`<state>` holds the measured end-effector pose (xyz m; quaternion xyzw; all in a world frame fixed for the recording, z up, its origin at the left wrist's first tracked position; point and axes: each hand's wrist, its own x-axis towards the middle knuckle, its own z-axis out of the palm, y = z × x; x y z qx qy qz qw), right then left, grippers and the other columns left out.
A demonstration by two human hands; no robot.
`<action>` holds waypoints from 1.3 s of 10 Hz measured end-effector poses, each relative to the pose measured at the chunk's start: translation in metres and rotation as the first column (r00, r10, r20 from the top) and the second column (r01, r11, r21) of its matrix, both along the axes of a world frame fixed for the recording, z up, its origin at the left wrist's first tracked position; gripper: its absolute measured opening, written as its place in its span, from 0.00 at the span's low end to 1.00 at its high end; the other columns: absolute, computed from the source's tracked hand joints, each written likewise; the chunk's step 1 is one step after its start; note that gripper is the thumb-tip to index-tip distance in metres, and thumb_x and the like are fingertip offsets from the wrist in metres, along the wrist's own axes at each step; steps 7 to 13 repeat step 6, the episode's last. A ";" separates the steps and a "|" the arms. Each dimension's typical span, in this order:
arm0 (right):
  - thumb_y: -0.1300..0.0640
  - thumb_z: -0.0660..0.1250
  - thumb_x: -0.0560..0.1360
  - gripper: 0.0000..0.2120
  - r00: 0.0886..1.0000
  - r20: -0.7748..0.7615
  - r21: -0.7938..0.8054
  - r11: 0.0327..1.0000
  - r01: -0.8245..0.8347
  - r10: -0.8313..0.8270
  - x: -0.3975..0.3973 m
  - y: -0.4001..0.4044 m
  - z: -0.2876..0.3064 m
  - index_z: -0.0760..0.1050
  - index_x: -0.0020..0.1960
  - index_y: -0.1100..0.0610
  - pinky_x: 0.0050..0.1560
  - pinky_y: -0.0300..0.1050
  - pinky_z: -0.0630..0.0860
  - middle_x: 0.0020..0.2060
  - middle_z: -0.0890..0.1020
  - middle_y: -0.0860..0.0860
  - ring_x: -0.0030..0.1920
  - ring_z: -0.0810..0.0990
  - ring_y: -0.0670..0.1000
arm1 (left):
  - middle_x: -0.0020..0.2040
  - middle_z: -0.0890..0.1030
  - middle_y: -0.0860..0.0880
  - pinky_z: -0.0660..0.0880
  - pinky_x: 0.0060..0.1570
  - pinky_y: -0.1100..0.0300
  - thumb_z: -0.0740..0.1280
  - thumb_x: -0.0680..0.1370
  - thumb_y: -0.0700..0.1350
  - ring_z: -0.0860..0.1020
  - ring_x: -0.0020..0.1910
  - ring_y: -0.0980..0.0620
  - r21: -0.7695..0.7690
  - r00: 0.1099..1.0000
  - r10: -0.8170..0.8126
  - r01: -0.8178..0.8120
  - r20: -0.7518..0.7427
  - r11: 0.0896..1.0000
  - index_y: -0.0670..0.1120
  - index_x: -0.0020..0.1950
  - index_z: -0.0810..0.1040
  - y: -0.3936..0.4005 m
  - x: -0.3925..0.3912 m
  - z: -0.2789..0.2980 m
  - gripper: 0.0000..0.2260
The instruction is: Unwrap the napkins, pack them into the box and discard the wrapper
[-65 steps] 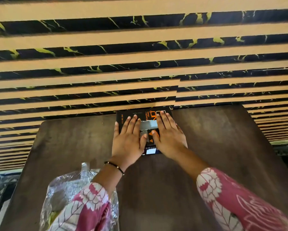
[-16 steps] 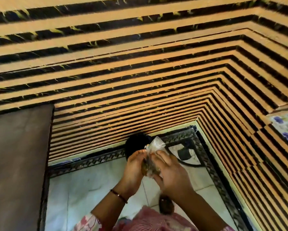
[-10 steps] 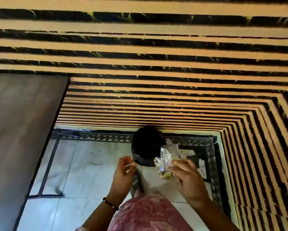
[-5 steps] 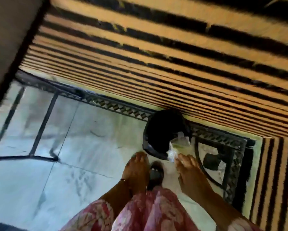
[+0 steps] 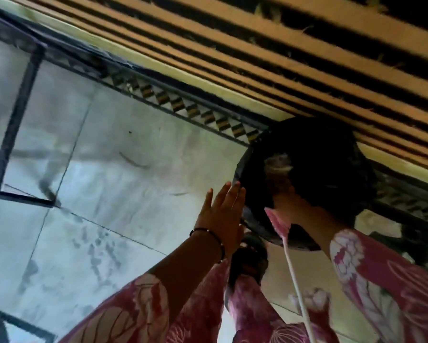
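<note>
At centre right, we reach our right hand (image 5: 286,196) into the black bin (image 5: 331,154) to discard the wrapper (image 5: 278,161), its grip unclear; left hand (image 5: 220,211) open-fingered beside the rim; next, let go and withdraw.

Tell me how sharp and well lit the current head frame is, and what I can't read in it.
Head view: motion blur smears everything, tilted frame. The left hand reads clearly, fingers straight beside the black bin. The right hand sinks into the bin's dark mouth, so its grip can't be read. The pale patch inside may be the wrapper, too blurred to confirm. Floor tiles show soft daylight sheen.
</note>
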<state>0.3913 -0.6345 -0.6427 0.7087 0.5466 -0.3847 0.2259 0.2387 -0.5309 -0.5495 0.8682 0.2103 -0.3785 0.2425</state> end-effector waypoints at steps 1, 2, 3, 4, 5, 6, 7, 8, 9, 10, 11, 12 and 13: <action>0.58 0.56 0.79 0.27 0.993 -0.064 -0.001 0.995 0.100 -0.100 0.006 -0.003 -0.015 0.51 0.76 0.55 0.74 0.60 0.49 0.77 0.46 0.57 0.76 0.44 0.61 | 0.77 0.36 0.47 0.37 0.73 0.46 0.57 0.79 0.53 0.36 0.75 0.47 -0.002 0.999 0.007 -0.007 -0.042 1.000 0.45 0.75 0.37 0.002 -0.006 0.001 0.34; 0.66 0.59 0.73 0.22 0.931 -0.158 0.239 0.902 0.358 -0.328 0.009 0.001 0.032 0.75 0.64 0.51 0.71 0.56 0.60 0.73 0.64 0.55 0.73 0.58 0.61 | 0.77 0.39 0.48 0.38 0.72 0.48 0.57 0.79 0.50 0.38 0.75 0.48 -0.022 0.995 0.095 -0.095 -0.008 0.995 0.46 0.75 0.39 0.004 -0.005 0.025 0.33; 0.73 0.60 0.69 0.20 0.837 -0.265 0.377 0.748 0.547 -0.479 0.003 -0.005 0.114 0.82 0.54 0.58 0.63 0.47 0.69 0.61 0.78 0.55 0.63 0.72 0.60 | 0.78 0.44 0.47 0.40 0.73 0.51 0.57 0.79 0.47 0.42 0.76 0.49 -0.052 0.968 0.244 -0.241 0.062 0.969 0.46 0.76 0.42 0.009 -0.007 0.070 0.31; 0.75 0.61 0.69 0.18 0.766 -0.280 0.468 0.614 0.635 -0.579 -0.014 -0.019 0.207 0.84 0.46 0.59 0.55 0.41 0.67 0.50 0.83 0.53 0.54 0.79 0.57 | 0.77 0.51 0.46 0.47 0.74 0.52 0.57 0.79 0.46 0.49 0.76 0.48 -0.118 0.902 0.420 -0.408 0.103 0.905 0.45 0.76 0.49 0.008 -0.011 0.131 0.28; 0.75 0.61 0.69 0.16 0.680 -0.321 0.450 0.525 0.722 -0.659 -0.031 -0.039 0.295 0.83 0.45 0.60 0.55 0.43 0.58 0.47 0.84 0.54 0.49 0.81 0.55 | 0.75 0.59 0.45 0.62 0.69 0.56 0.61 0.77 0.47 0.62 0.72 0.46 -0.212 0.822 0.541 -0.505 0.177 0.837 0.45 0.74 0.55 0.001 -0.011 0.207 0.27; 0.75 0.61 0.68 0.17 0.621 -0.410 0.403 0.478 0.780 -0.668 -0.047 -0.060 0.366 0.82 0.44 0.59 0.44 0.44 0.69 0.44 0.83 0.54 0.45 0.82 0.55 | 0.71 0.66 0.45 0.66 0.64 0.58 0.64 0.77 0.46 0.68 0.67 0.46 -0.282 0.785 0.586 -0.526 0.201 0.802 0.45 0.73 0.60 -0.011 -0.016 0.278 0.26; 0.75 0.61 0.68 0.17 0.621 -0.410 0.403 0.478 0.780 -0.668 -0.047 -0.060 0.366 0.82 0.44 0.59 0.44 0.44 0.69 0.44 0.83 0.54 0.45 0.82 0.55 | 0.71 0.66 0.45 0.66 0.64 0.58 0.64 0.77 0.46 0.68 0.67 0.46 -0.282 0.785 0.586 -0.526 0.201 0.802 0.45 0.73 0.60 -0.011 -0.016 0.278 0.26; 0.75 0.61 0.68 0.17 0.621 -0.410 0.403 0.478 0.780 -0.668 -0.047 -0.060 0.366 0.82 0.44 0.59 0.44 0.44 0.69 0.44 0.83 0.54 0.45 0.82 0.55 | 0.71 0.66 0.45 0.66 0.64 0.58 0.64 0.77 0.46 0.68 0.67 0.46 -0.282 0.785 0.586 -0.526 0.201 0.802 0.45 0.73 0.60 -0.011 -0.016 0.278 0.26; 0.75 0.61 0.68 0.17 0.621 -0.410 0.403 0.478 0.780 -0.668 -0.047 -0.060 0.366 0.82 0.44 0.59 0.44 0.44 0.69 0.44 0.83 0.54 0.45 0.82 0.55 | 0.71 0.66 0.45 0.66 0.64 0.58 0.64 0.77 0.46 0.68 0.67 0.46 -0.282 0.785 0.586 -0.526 0.201 0.802 0.45 0.73 0.60 -0.011 -0.016 0.278 0.26; 0.75 0.61 0.68 0.17 0.621 -0.410 0.403 0.478 0.780 -0.668 -0.047 -0.060 0.366 0.82 0.44 0.59 0.44 0.44 0.69 0.44 0.83 0.54 0.45 0.82 0.55 | 0.71 0.66 0.45 0.66 0.64 0.58 0.64 0.77 0.46 0.68 0.67 0.46 -0.282 0.785 0.586 -0.526 0.201 0.802 0.45 0.73 0.60 -0.011 -0.016 0.278 0.26; 0.75 0.61 0.68 0.17 0.621 -0.410 0.403 0.478 0.780 -0.668 -0.047 -0.060 0.366 0.82 0.44 0.59 0.44 0.44 0.69 0.44 0.83 0.54 0.45 0.82 0.55 | 0.71 0.66 0.45 0.66 0.64 0.58 0.64 0.77 0.46 0.68 0.67 0.46 -0.282 0.785 0.586 -0.526 0.201 0.802 0.45 0.73 0.60 -0.011 -0.016 0.278 0.26; 0.75 0.61 0.68 0.17 0.621 -0.410 0.403 0.478 0.780 -0.668 -0.047 -0.060 0.366 0.82 0.44 0.59 0.44 0.44 0.69 0.44 0.83 0.54 0.45 0.82 0.55 | 0.71 0.66 0.45 0.66 0.64 0.58 0.64 0.77 0.46 0.68 0.67 0.46 -0.282 0.785 0.586 -0.526 0.201 0.802 0.45 0.73 0.60 -0.011 -0.016 0.278 0.26; 0.75 0.61 0.68 0.17 0.621 -0.410 0.403 0.478 0.780 -0.668 -0.047 -0.060 0.366 0.82 0.44 0.59 0.44 0.44 0.69 0.44 0.83 0.54 0.45 0.82 0.55 | 0.71 0.66 0.45 0.66 0.64 0.58 0.64 0.77 0.46 0.68 0.67 0.46 -0.282 0.785 0.586 -0.526 0.201 0.802 0.45 0.73 0.60 -0.011 -0.016 0.278 0.26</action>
